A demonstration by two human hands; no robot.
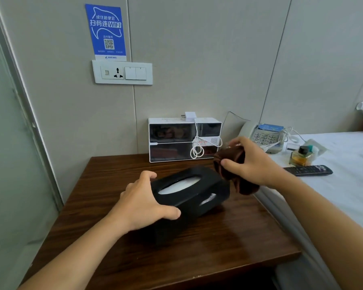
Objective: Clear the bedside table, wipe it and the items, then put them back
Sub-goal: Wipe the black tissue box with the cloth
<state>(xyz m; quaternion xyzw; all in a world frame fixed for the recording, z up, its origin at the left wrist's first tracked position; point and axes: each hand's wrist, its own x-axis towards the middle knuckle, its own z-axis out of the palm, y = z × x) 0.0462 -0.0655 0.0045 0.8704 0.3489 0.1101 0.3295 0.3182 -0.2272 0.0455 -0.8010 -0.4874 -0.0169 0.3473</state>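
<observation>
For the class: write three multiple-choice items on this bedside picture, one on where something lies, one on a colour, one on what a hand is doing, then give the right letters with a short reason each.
1. Where does the black remote control lie?
A. on the white bed sheet
B. on the dark wooden bedside table
C. on the white charging box

2. What colour is the bunched wiping cloth?
A. blue
B. dark brown
C. white

3. What is the left hand doing?
A. pressing the wall switch
B. hanging idle
C. gripping the black rectangular tissue box

Answers:
1 A, the remote rests on the sheet beside the grey telephone.
2 B, the cloth gripped by the right hand is dark brown.
3 C, thumb and fingers curl round the box's end.
</observation>
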